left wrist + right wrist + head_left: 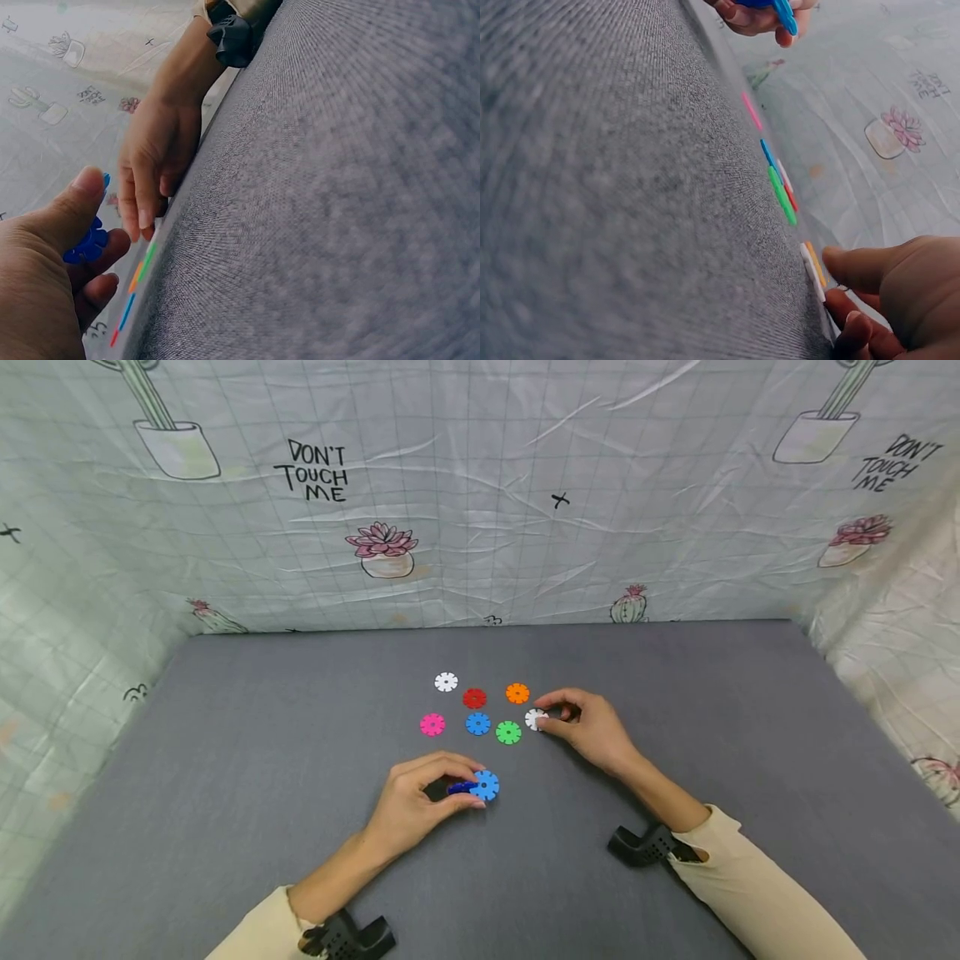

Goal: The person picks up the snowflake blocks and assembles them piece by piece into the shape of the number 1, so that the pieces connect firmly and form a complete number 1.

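My left hand [416, 793] pinches a light blue interlocking disc [486, 786], its rim notched, above the grey table. A dark blue disc [88, 244] is with it, standing crosswise to it and partly hidden by the fingers. At the right of a group of discs, my right hand [588, 727] has its thumb and forefinger at the edge of a white disc [534, 719], which lies at the tabletop. The right wrist view shows that thumb and fingers close against the white disc [812, 271]. An orange disc [517, 693] and a green disc [508, 732] lie nearest to it.
Loose on the grey table [262, 760] lie a pink disc [432, 724], a blue disc [477, 723], a red disc [474, 697] and another white disc [446, 682]. Printed cloth [480, 527] hangs behind the table and along both sides.
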A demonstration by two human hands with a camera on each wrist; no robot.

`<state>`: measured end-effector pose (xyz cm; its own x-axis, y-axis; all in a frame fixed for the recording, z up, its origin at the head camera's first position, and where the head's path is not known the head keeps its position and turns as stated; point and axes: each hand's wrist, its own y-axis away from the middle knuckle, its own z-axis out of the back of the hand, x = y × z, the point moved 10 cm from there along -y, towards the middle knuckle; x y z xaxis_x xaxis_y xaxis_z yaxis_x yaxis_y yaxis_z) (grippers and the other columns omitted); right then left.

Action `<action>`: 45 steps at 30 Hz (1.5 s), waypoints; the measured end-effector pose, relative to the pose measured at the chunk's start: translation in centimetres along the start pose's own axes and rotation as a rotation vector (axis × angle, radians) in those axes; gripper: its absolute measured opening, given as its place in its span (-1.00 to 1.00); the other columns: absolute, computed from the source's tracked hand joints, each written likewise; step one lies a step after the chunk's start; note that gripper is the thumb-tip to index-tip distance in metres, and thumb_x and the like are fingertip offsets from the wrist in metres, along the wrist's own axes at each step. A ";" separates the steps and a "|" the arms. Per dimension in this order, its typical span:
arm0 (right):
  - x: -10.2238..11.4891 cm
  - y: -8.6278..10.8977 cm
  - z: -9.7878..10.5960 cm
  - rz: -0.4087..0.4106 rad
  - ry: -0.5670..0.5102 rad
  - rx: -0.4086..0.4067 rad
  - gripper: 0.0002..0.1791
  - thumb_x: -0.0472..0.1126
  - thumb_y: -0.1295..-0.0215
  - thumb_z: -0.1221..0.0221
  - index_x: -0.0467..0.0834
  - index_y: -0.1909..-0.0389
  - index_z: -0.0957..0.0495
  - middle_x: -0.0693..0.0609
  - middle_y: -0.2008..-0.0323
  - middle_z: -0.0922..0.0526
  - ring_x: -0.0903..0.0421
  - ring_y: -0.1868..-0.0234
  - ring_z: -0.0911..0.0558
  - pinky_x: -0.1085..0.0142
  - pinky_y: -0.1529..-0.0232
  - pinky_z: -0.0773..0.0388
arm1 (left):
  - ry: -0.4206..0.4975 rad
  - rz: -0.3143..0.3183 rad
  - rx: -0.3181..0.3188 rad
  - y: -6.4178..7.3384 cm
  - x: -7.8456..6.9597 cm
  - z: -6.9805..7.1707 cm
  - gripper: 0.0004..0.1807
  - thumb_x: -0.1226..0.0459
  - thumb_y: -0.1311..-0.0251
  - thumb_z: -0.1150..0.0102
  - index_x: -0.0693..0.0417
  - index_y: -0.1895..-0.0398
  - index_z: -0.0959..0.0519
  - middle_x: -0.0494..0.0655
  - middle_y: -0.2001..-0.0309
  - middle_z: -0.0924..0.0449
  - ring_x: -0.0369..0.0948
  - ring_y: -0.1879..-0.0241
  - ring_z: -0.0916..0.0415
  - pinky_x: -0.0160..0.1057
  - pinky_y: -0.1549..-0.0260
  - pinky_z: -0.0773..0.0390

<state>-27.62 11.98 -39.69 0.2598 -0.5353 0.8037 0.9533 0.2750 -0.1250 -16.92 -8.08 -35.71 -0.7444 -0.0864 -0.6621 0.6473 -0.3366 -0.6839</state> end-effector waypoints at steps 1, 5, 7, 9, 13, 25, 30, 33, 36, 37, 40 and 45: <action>0.2 0.0 0.0 0.019 0.025 -0.005 -0.78 -0.21 -0.17 -0.35 -0.09 0.14 -0.67 0.03 0.44 -0.51 0.08 0.42 -0.40 0.33 0.44 -0.30 | 0.000 0.000 0.002 0.1 0.1 0.0 -0.65 0.52 0.27 -0.52 0.17 0.34 -0.62 0.05 0.24 -0.67 -0.10 0.21 -0.63 -0.31 0.16 -0.57; 0.6 0.0 0.0 0.065 0.092 -0.027 -0.77 -0.24 -0.14 -0.36 -0.09 0.14 -0.67 0.05 0.43 -0.49 0.10 0.41 -0.40 0.31 0.42 -0.30 | -0.001 -0.004 0.004 0.0 0.1 0.0 -0.65 0.52 0.27 -0.51 0.17 0.34 -0.62 0.06 0.23 -0.67 -0.10 0.21 -0.63 -0.31 0.17 -0.57; 0.8 0.0 0.1 0.077 0.109 -0.035 -0.76 -0.24 -0.14 -0.37 -0.08 0.14 -0.67 0.05 0.43 -0.48 0.11 0.41 -0.40 0.30 0.42 -0.31 | 0.000 -0.005 0.002 -0.2 -0.2 0.0 -0.65 0.53 0.27 -0.51 0.18 0.35 -0.62 0.06 0.24 -0.67 -0.10 0.21 -0.63 -0.32 0.17 -0.57; 0.8 0.0 0.1 0.085 0.122 -0.037 -0.76 -0.24 -0.14 -0.37 -0.07 0.14 -0.68 0.05 0.43 -0.48 0.11 0.41 -0.40 0.29 0.41 -0.31 | -0.004 -0.009 -0.001 -0.4 -0.7 0.1 -0.65 0.56 0.29 -0.50 0.20 0.37 -0.61 0.08 0.26 -0.67 -0.09 0.23 -0.63 -0.33 0.17 -0.57; 1.0 0.1 -0.1 0.100 0.138 -0.029 -0.75 -0.24 -0.15 -0.36 -0.07 0.12 -0.68 0.04 0.41 -0.48 0.12 0.41 -0.39 0.28 0.40 -0.32 | -0.003 -0.018 -0.007 -1.1 -2.1 0.3 -0.64 0.62 0.33 -0.48 0.25 0.40 -0.59 0.12 0.29 -0.66 -0.06 0.27 -0.63 -0.34 0.19 -0.57; 1.1 0.2 -0.2 0.083 0.150 0.001 -0.70 -0.23 -0.17 -0.34 -0.08 0.04 -0.66 0.02 0.28 -0.49 0.11 0.35 -0.39 0.26 0.35 -0.32 | -0.015 -0.034 -0.019 -1.3 -2.6 0.4 -0.64 0.63 0.33 -0.47 0.25 0.39 -0.59 0.12 0.29 -0.66 -0.07 0.27 -0.63 -0.35 0.24 -0.57; 1.2 0.3 -0.3 0.117 0.136 -0.002 -0.72 -0.24 -0.17 -0.35 -0.08 0.07 -0.64 0.04 0.33 -0.48 0.14 0.42 -0.39 0.30 0.42 -0.32 | -0.017 -0.031 -0.028 -1.5 -2.8 0.5 -0.63 0.64 0.36 -0.47 0.26 0.40 -0.58 0.13 0.30 -0.66 -0.06 0.28 -0.63 -0.35 0.23 -0.57; 1.5 0.4 -0.4 0.148 0.111 0.008 -0.71 -0.25 -0.15 -0.35 -0.09 0.08 -0.63 0.10 0.42 -0.52 0.17 0.51 -0.40 0.35 0.50 -0.32 | -0.016 -0.028 -0.037 -1.3 -2.5 0.6 -0.62 0.64 0.37 -0.48 0.26 0.41 -0.58 0.13 0.30 -0.66 -0.06 0.29 -0.63 -0.35 0.22 -0.57; 1.7 0.4 -0.2 0.165 0.080 0.004 -0.72 -0.23 -0.15 -0.35 -0.08 0.08 -0.63 0.12 0.47 -0.52 0.18 0.55 -0.43 0.37 0.54 -0.33 | -0.019 -0.021 -0.045 -0.8 -1.7 0.5 -0.62 0.61 0.34 -0.49 0.23 0.38 -0.60 0.11 0.29 -0.66 -0.07 0.28 -0.63 -0.35 0.21 -0.57; 1.7 0.4 -0.1 0.163 0.063 0.000 -0.72 -0.23 -0.16 -0.35 -0.07 0.08 -0.63 0.12 0.47 -0.53 0.18 0.54 -0.44 0.38 0.54 -0.35 | -0.021 -0.017 -0.047 -0.7 -1.4 0.5 -0.63 0.60 0.33 -0.49 0.22 0.37 -0.60 0.10 0.28 -0.66 -0.08 0.27 -0.63 -0.35 0.21 -0.57; 1.5 0.3 0.2 0.131 -0.014 -0.010 -0.70 -0.21 -0.19 -0.32 -0.04 0.03 -0.63 0.09 0.42 -0.55 0.14 0.50 -0.49 0.39 0.51 -0.39 | -0.027 -0.002 -0.054 -0.3 -0.5 0.6 -0.64 0.56 0.27 -0.50 0.19 0.33 -0.62 0.06 0.25 -0.67 -0.11 0.25 -0.62 -0.35 0.20 -0.56; 1.3 0.3 0.4 0.059 -0.192 0.006 -0.66 -0.25 -0.22 -0.29 -0.08 -0.04 -0.61 -0.04 0.37 -0.60 -0.02 0.41 -0.59 0.30 0.43 -0.53 | -0.034 0.000 -0.076 -0.1 -0.2 0.8 -0.64 0.54 0.24 -0.49 0.19 0.28 -0.63 0.05 0.22 -0.67 -0.12 0.24 -0.62 -0.35 0.25 -0.56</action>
<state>-27.06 11.71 -38.48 0.2806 -0.3560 0.8914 0.9362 0.3061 -0.1726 -16.97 -8.80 -35.26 -0.7490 -0.1189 -0.6518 0.6566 -0.2650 -0.7062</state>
